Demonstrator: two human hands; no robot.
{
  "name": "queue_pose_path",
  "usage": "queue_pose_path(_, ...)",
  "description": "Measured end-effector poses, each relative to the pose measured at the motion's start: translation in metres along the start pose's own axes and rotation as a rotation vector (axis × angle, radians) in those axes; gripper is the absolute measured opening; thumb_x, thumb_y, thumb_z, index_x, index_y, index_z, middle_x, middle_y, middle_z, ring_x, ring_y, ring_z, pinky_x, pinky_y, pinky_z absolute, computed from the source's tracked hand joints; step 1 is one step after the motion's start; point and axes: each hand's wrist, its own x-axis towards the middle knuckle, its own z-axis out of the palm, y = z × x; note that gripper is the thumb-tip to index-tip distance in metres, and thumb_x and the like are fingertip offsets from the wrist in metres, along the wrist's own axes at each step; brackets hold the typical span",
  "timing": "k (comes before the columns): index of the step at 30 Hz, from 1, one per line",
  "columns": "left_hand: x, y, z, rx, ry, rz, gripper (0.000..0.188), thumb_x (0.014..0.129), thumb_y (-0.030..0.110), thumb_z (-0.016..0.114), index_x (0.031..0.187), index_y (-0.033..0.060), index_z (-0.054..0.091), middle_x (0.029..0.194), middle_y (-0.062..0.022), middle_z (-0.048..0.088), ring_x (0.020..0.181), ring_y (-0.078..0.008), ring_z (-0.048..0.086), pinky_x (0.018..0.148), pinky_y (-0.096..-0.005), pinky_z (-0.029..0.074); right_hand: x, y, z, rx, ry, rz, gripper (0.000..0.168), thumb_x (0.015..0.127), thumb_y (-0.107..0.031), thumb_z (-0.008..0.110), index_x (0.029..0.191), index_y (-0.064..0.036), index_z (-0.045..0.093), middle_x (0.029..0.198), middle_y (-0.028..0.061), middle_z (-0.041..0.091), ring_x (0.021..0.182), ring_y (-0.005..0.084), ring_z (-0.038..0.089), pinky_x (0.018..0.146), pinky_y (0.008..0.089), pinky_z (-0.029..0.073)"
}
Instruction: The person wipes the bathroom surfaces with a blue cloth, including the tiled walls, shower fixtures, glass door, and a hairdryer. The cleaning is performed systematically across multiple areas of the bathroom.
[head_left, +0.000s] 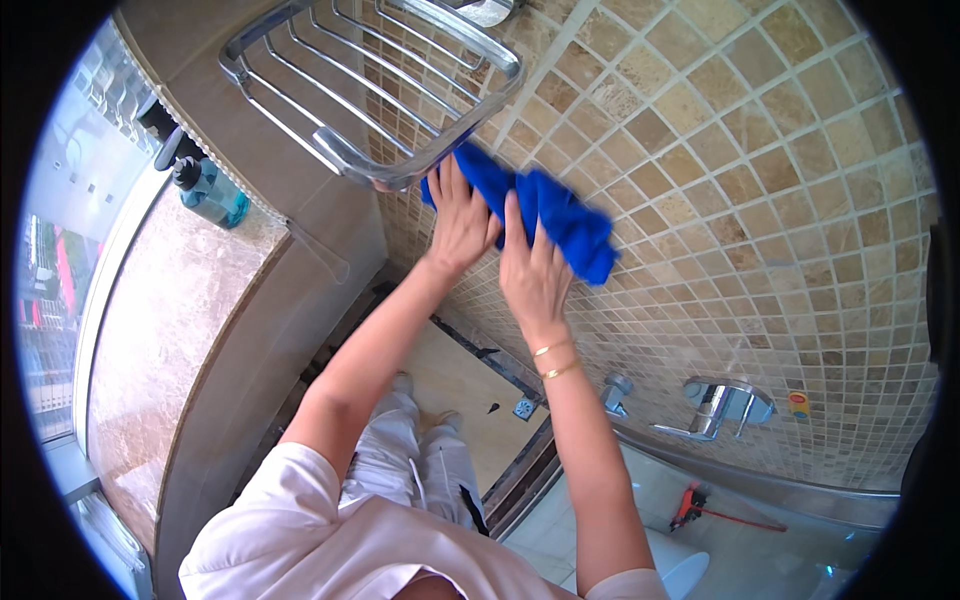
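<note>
A crumpled blue cloth (570, 217) lies against the mosaic-tiled wall (697, 127) under both hands. My left hand (461, 229) presses its upper left part, with the fingertips just below the front rim of a chrome wire shower basket (480, 142). Close beside it, my right hand (536, 281) holds the cloth with its fingers spread over the folds. Two thin gold-coloured bracelets (556, 361) circle the right wrist. The cloth's right end hangs loose and looks slightly blurred. Part of the left fingertips is hidden by the basket and the cloth.
A stone ledge (172, 322) by the window carries a blue pump bottle (214, 195) and dark bottles. A chrome mixer tap (716, 409) juts from the wall at lower right. Beyond a low dark-edged sill lies a red-and-black tool (690, 506). A floor drain (525, 408) is below.
</note>
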Motion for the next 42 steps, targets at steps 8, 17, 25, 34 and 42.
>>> queue_pose_path(8,0.026,-0.042,0.004,-0.13,0.086,-0.156,0.056,0.081,0.038,0.043,0.128,0.0103,0.035,0.137,-0.031,0.006,0.128,-0.0437,0.004,0.102,-0.0522,0.004,0.026,-0.021,0.034,0.081,-0.037,-0.03,0.05,0.078,-0.009,0.049,0.126,-0.02,0.045,0.101,0.0055,0.058,0.083,0.0213,0.057,0.072,0.0301,0.046)
queue_pose_path(17,-0.093,-0.001,0.022,-0.039,-0.419,0.203,0.04,0.077,0.025,0.055,0.113,0.011,0.048,0.131,-0.0292,0.023,0.125,-0.0477,0.012,0.099,-0.0599,0.007,-0.116,-0.004,0.044,0.043,-0.234,0.367,0.041,0.08,-0.02,0.054,0.119,-0.012,0.047,0.118,0.0174,0.045,0.101,0.0324,0.048,0.085,0.0453,0.035)
queue_pose_path(25,-0.034,0.151,0.035,-0.066,-0.15,0.653,0.041,0.072,0.027,0.061,0.112,0.0272,0.05,0.124,-0.0174,0.037,0.116,-0.039,0.029,0.096,-0.0538,0.006,-0.088,0.112,-0.08,-0.355,0.372,0.467,0.042,0.088,-0.029,0.04,0.122,-0.003,0.042,0.137,0.0313,0.005,0.127,0.0482,0.005,0.099,0.0594,0.003)
queue_pose_path(34,-0.121,0.097,0.067,-0.195,-0.69,0.596,0.038,0.076,0.017,0.049,0.114,0.0219,0.05,0.13,0.0014,0.038,0.116,-0.016,0.037,0.086,-0.0424,0.031,-0.23,0.087,0.026,-0.403,-0.021,0.501,0.04,0.078,-0.025,0.057,0.111,-0.004,0.05,0.106,0.0328,0.041,0.089,0.0448,0.046,0.074,0.0528,0.039)
queue_pose_path(42,-0.15,0.021,0.06,0.032,-0.567,0.314,0.039,0.078,0.027,0.054,0.115,0.0157,0.048,0.129,-0.0135,0.035,0.12,-0.0342,0.031,0.097,-0.055,0.019,-0.196,0.031,0.053,-0.143,-0.117,0.322,0.042,0.077,-0.014,0.054,0.119,-0.014,0.05,0.119,0.0152,0.046,0.099,0.032,0.049,0.084,0.0405,0.04)
